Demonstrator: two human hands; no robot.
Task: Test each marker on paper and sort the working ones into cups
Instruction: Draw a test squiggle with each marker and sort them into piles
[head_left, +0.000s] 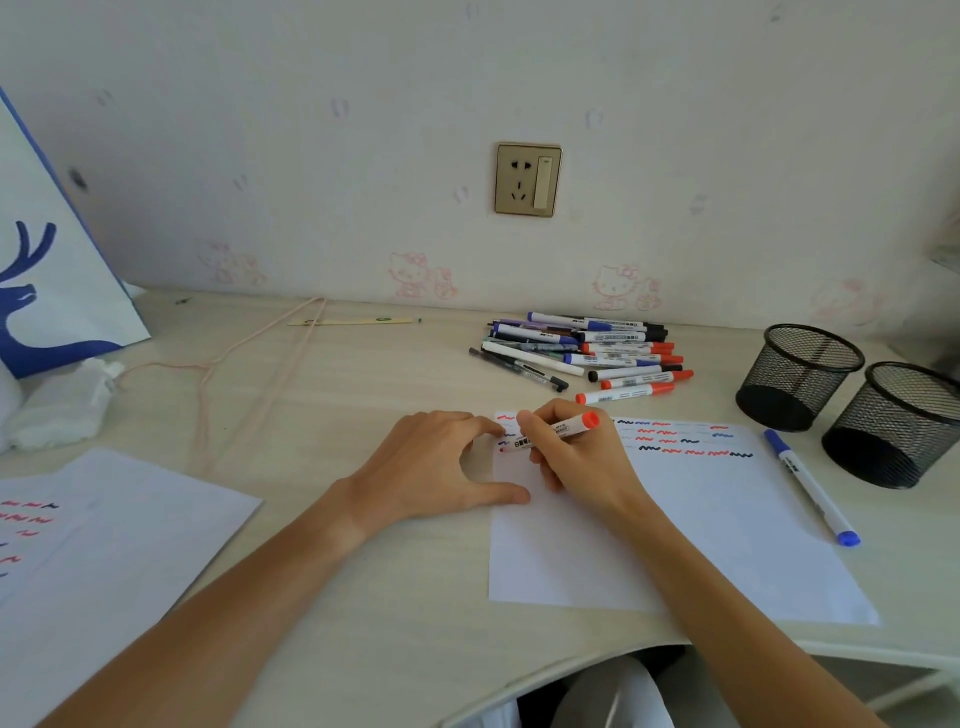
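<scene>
Head view: a slim red-capped marker (550, 431) was pinched by the right hand (576, 457), tip on smooth white paper (701, 519); the left hand (436, 462) was pressed spread beside two black mesh cups (800, 376).

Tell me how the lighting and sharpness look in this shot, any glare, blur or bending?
Head view: soft, even light, with only faint shadows under the hands and no harsh glare on the paper. The centre is fairly sharp: the red marker and squiggles read clearly. Wide-angle distortion bows the desk edge and stretches the forearms. The mesh cups look slightly soft.
</scene>
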